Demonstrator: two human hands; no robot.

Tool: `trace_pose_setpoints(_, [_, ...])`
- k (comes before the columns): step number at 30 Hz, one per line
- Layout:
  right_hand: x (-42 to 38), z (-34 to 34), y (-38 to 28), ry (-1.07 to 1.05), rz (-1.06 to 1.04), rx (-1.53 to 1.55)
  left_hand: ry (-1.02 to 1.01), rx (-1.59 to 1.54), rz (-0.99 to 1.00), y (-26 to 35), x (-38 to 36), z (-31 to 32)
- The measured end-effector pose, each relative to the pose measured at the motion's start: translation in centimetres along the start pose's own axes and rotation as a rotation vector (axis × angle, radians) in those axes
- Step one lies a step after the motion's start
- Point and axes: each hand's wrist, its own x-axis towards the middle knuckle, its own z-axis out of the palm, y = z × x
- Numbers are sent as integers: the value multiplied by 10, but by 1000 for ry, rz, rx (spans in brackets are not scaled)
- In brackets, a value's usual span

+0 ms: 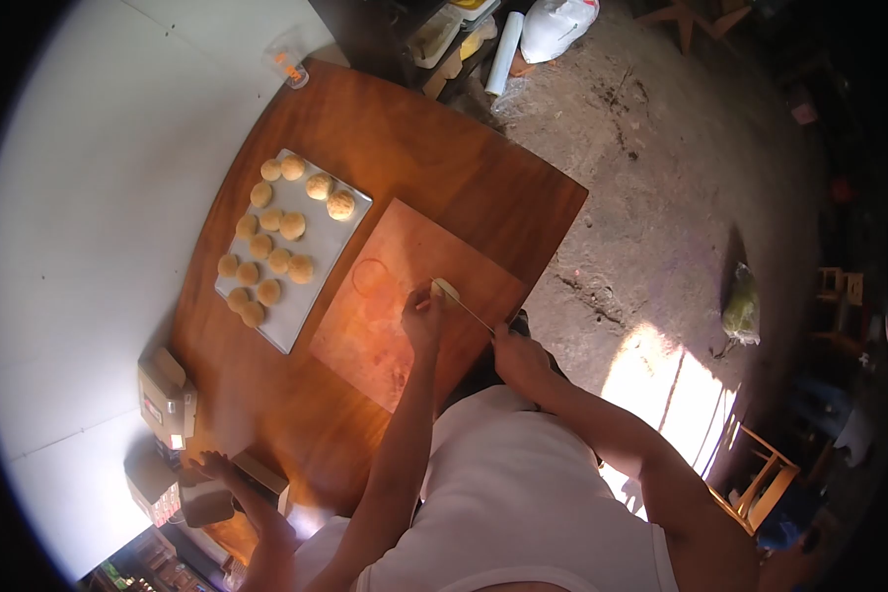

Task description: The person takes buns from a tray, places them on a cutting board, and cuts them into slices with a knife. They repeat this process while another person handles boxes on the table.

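Note:
My right hand [520, 357] is closed round the handle of a knife [474, 314], whose thin blade points up and to the left. The blade lies across a pale round bun [448, 291] on the reddish-brown cutting board [365, 340]. My left hand [423, 316] is at the left side of this bun, fingers curled, thumb and fingertips gripping its edge by the knife tip. Whether the blade has gone into the bun is too small to tell. To the left of the board, a metal tray [301, 311] bears several golden round buns [292, 226].
At the lower left another person's hand [214, 468] reaches over cardboard boxes [207, 501]. A carton [168, 400] stands by the wall. A clear plastic cup [288, 64] sits at the wooden table's [444, 148] far corner. Right of the table is concrete floor [612, 207].

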Motion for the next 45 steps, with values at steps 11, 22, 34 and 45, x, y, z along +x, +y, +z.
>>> trace_pose_setpoints(11, [78,24,-28,59,-67,14,30,-18,-21,-9,4,3])
trace_pose_setpoints(22, [11,14,1,-18,49,-4,13,31,-33,-1,1,-2])
trace_pose_setpoints(34, [77,45,-13,33,-56,-42,40,8,14,-5,-1,4])
trace_pose_setpoints(45, [20,32,17,-46,38,-62,28,-49,-22,7,-5,0])
